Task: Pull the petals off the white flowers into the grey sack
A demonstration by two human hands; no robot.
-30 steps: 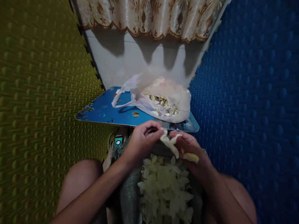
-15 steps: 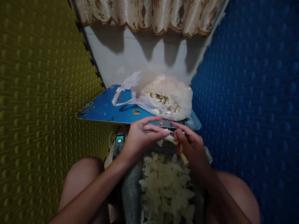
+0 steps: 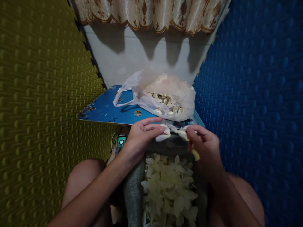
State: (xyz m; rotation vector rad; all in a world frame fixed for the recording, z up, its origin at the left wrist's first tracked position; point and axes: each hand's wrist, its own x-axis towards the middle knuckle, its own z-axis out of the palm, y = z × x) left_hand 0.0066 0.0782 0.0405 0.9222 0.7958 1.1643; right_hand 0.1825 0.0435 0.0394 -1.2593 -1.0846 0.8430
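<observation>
Between thumb and fingers, my left hand [image 3: 143, 135] pinches a white flower petal [image 3: 163, 134]. My right hand [image 3: 204, 142] is closed on a white and pale yellow flower piece [image 3: 183, 135], whose yellowish end [image 3: 196, 154] shows below the palm. The two pieces nearly meet in the middle; whether they are joined I cannot tell. Below both hands, a mass of cream-white flowers [image 3: 169, 186] lies on dark grey-green cloth [image 3: 134, 192] between the knees.
A blue printed tabletop [image 3: 104, 110] stands ahead, bearing a white plastic bag [image 3: 184, 97] with loose petals [image 3: 165, 100] inside. A small green-faced device [image 3: 121, 142] sits left of my wrist. Yellow [image 3: 47, 94] and blue [image 3: 255, 94] textured mats flank me; a curtain [image 3: 151, 14] hangs behind.
My right hand has moved right, away from the left. The white pieces between the fingers are now spread wider and show more plainly. The left hand has barely shifted.
</observation>
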